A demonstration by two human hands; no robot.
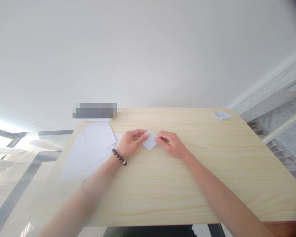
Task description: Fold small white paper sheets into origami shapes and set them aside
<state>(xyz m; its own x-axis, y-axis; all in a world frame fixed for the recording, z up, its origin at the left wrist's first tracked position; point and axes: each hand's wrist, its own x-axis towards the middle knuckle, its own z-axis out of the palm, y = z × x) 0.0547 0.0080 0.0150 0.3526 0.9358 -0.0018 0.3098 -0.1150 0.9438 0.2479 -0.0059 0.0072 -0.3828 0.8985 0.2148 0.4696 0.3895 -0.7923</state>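
Between my two hands is a small folded piece of white paper (150, 141), shaped like a diamond with one corner towards me and faint creases on it. My left hand (131, 142) pinches its left corner, thumb on top. The right corner is pinched between the thumb and fingers of my right hand (170, 143). A bracelet of dark beads (119, 157) circles my left wrist. White paper sheets (100, 136) lie loosely overlapped to the left of my left hand.
The light wooden table (162, 191) stands against a white wall (148, 56). At its back left is a blurred-out device (96, 111) with a white cable (122, 113). A folded white paper piece (222, 115) lies near the back right corner.
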